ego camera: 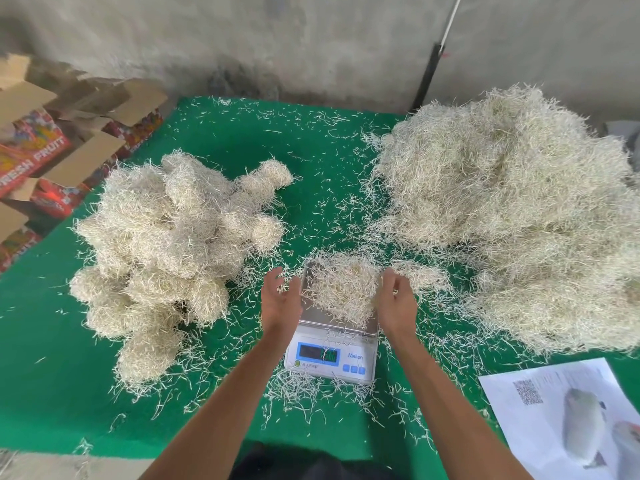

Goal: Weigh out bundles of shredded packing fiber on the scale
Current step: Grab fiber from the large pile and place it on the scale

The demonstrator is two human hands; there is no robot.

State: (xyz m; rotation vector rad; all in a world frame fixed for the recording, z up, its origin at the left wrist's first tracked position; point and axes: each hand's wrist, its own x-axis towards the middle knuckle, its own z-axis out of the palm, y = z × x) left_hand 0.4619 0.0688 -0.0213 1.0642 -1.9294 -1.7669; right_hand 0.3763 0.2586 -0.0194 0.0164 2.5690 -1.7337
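Observation:
A small white digital scale (330, 355) with a steel pan stands at the middle front of the green mat. A loose clump of pale shredded fiber (341, 289) lies on its pan. My left hand (280, 299) is held at the clump's left side, palm turned inward and fingers relaxed. My right hand (396, 301) flanks the clump on the right, fingers loosely bent and touching the fiber's edge. Neither hand grips anything. To the left lies a stack of rounded fiber bundles (162, 244). A big loose heap of fiber (512, 216) fills the right side.
The green mat (52, 393) is strewn with stray strands. Open cardboard fruit boxes (41, 147) stand off its left edge. A printed sheet (568, 420) lies at the front right corner. A grey wall runs behind, with a dark pole (427, 77) leaning on it.

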